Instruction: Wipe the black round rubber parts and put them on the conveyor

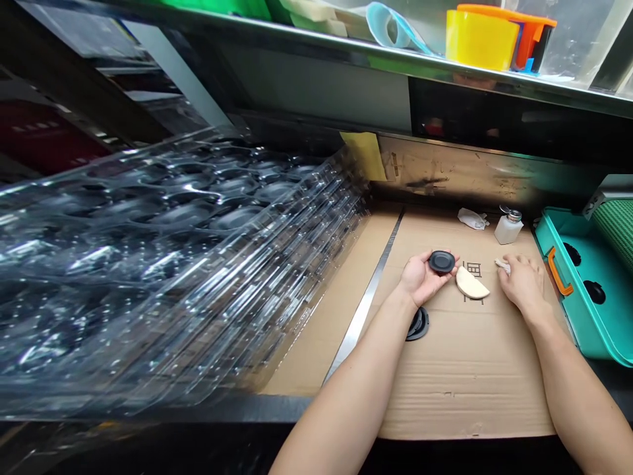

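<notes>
My left hand (424,276), palm up, holds a small black oval plastic part (442,261) between thumb and fingers. My right hand (523,280) rests low over the cardboard, fingers curled on a bit of white cloth or tissue (502,265). Between the two hands lies a cream half-round pad (471,284). Partly hidden by my left forearm, more black plastic parts (418,324) sit on the cardboard (469,369).
Tall stacked clear plastic trays (163,264) fill the left side. Behind my right hand stand a white bottle with a metal top (508,225) and a crumpled tissue (473,218). A teal bin (583,330) holding black round parts is on the right. A shelf (297,39) crosses above.
</notes>
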### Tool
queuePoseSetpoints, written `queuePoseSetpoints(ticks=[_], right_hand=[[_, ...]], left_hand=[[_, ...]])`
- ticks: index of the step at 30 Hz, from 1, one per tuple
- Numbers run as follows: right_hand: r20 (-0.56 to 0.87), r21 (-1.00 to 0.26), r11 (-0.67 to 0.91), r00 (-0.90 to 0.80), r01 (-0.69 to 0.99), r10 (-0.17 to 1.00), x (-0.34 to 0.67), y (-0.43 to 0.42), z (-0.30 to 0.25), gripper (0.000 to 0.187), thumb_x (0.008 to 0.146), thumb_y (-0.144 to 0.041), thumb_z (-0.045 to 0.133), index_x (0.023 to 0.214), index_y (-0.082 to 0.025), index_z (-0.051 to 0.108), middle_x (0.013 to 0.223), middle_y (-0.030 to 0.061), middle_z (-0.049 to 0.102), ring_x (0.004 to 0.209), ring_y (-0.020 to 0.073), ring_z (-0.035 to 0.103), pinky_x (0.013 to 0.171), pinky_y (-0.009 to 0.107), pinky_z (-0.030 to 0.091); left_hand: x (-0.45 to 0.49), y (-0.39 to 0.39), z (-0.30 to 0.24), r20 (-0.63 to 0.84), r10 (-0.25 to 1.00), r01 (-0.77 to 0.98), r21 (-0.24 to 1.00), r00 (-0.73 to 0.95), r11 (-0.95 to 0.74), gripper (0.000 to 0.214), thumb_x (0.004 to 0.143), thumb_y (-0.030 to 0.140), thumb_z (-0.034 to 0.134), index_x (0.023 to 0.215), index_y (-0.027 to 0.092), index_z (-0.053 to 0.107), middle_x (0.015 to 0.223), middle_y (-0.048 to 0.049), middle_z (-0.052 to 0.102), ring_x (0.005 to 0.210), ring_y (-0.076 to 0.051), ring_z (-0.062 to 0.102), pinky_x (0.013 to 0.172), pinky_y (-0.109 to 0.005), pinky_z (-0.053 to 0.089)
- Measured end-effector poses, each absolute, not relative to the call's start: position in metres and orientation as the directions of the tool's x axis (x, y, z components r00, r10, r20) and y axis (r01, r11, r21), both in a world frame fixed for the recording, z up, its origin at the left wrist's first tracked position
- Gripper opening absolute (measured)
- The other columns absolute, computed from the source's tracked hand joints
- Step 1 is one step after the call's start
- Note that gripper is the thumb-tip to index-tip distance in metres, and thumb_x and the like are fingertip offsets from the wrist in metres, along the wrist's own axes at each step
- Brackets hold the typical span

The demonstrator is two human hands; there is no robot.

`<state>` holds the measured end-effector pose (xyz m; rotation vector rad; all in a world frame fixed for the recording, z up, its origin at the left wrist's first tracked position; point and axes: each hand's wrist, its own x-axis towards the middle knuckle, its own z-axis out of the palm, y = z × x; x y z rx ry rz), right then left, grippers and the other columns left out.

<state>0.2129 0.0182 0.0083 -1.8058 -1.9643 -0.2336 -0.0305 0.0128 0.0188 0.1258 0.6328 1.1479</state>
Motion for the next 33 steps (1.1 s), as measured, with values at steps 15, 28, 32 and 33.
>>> queuePoseSetpoints(ticks=[15,28,32,33], right_hand=[[0.464,-0.328,0.519,-0.344,0.789,0.816,0.12,-0.01,0.01,0.02,0.102,-0.028,0.051,0.106,-0.023,0.069,0.099,0.0055,0.065,0.09,0.0189,0.06,0.076,0.028,0.047],[0.469,-0.077,0.566,-0.471,0.821,0.747,0.109,-0.002,0.019,0.021,0.097,-0.019,0.049,0.087,-0.021,0.067,0.092,0.009,0.065,0.088,0.0229,0.055,0.078,0.033,0.044],[0.473,-0.081,0.494,-0.403,0.866,0.783,0.113,0.0,0.018,0.025,0.099,-0.02,0.046,0.084,-0.02,0.067,0.089,0.0091,0.065,0.086,0.0229,0.056,0.077,0.033,0.045],[0.474,-0.089,0.476,-0.383,0.875,0.793,0.114,0.0,0.018,0.024,0.098,-0.02,0.047,0.085,-0.02,0.067,0.089,0.0093,0.066,0.086,0.0229,0.056,0.077,0.033,0.046]], left_hand=[[-0.004,0.0,0.016,-0.336,0.926,-0.666,0.653,0.174,0.362,0.039,0.104,0.031,0.037,0.094,0.012,0.069,0.085,-0.0088,0.072,0.083,-0.019,0.069,0.08,-0.03,0.055],[0.0,0.0,0.009,-0.302,0.949,-0.715,0.643,0.093,0.275,0.023,0.095,0.03,0.058,0.079,0.015,0.064,0.082,-0.0059,0.072,0.09,-0.02,0.07,0.089,-0.03,0.054],[0.003,-0.001,0.009,-0.31,0.946,-0.684,0.671,0.093,0.287,0.025,0.098,0.029,0.054,0.08,0.015,0.064,0.08,-0.0051,0.072,0.09,-0.02,0.07,0.089,-0.029,0.054],[0.003,-0.001,0.009,-0.311,0.945,-0.676,0.675,0.101,0.295,0.026,0.099,0.029,0.052,0.081,0.015,0.065,0.08,-0.0053,0.072,0.09,-0.019,0.07,0.088,-0.029,0.054]])
